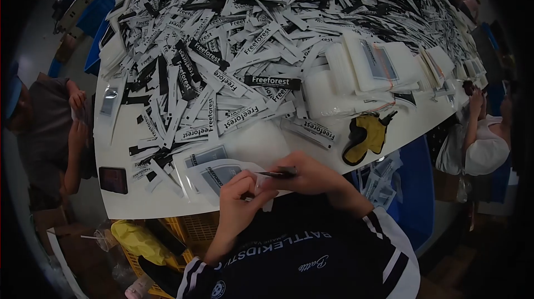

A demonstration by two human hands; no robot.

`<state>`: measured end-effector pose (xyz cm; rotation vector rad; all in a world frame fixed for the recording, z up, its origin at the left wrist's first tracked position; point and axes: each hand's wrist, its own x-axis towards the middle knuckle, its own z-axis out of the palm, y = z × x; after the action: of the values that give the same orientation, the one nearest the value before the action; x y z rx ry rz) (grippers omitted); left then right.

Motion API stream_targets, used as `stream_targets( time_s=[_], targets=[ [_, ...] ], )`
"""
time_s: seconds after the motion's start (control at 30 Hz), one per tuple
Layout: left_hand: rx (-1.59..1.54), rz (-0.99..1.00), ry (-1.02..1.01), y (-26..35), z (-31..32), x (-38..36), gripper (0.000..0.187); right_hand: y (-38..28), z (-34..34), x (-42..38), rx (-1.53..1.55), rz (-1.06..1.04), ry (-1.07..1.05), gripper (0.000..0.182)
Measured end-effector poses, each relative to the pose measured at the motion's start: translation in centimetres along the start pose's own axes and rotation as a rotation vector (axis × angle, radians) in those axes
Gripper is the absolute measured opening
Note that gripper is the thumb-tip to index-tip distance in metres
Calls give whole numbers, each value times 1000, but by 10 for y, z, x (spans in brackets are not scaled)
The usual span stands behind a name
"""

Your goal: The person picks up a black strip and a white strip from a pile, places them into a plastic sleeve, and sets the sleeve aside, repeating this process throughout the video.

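My left hand (pixel 240 194) pinches the open end of a translucent plastic bag (pixel 219 177) with a grey printed panel, close to the table's front edge. Beside it, my right hand (pixel 308 172) is closed around a slim black stick packet (pixel 282 173), whose tip points at the bag's mouth. My fingers cover part of both. Under the bag lies another flat printed bag (pixel 203 157). Ahead of my hands spreads a large heap of black and white "Freeforest" stick packets (pixel 239 76).
Stacked plastic bags (pixel 356 68) and a yellow-and-black pouch-like item (pixel 366 136) lie to the right. A phone-like dark object (pixel 113 180) is at the left. A blue bin (pixel 414 193) and yellow crate (pixel 194 227) stand below the table. People work at both sides.
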<state>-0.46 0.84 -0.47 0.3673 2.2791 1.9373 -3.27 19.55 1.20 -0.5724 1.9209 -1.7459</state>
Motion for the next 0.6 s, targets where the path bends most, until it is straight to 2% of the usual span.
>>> stream_targets(
  time_s=[0.07,0.1,0.17,0.23,0.27,0.3,0.37,0.4,0.47,0.53,0.6],
  targets=[
    [-105,-78,-62,10,-7,-3,23,9,-2,2,-25,-13,-66,21],
    [-107,-84,-54,8,-5,-6,23,6,1,2,-30,4,-28,21],
    [176,124,158,3,4,-7,21,-2,8,4,-40,24,9,21],
    [267,146,180,4,2,-5,19,-11,32,4,-165,-93,230,19],
    [361,171,205,6,2,-2,17,-1,40,3,-330,-97,243,29],
    [435,46,251,19,4,2,16,-1,46,2,-333,-94,243,29],
    [475,49,237,16,-1,1,15,0,54,2,-671,-73,231,46],
    [517,51,218,13,-5,0,15,2,55,3,-669,-74,228,46],
    [497,-15,227,1,-10,1,16,9,54,4,-639,-208,476,49],
    [470,-77,239,0,-11,4,16,0,49,3,-660,-236,469,48],
    [469,151,448,11,-13,4,29,-4,43,5,-677,-252,474,46]
  ],
)
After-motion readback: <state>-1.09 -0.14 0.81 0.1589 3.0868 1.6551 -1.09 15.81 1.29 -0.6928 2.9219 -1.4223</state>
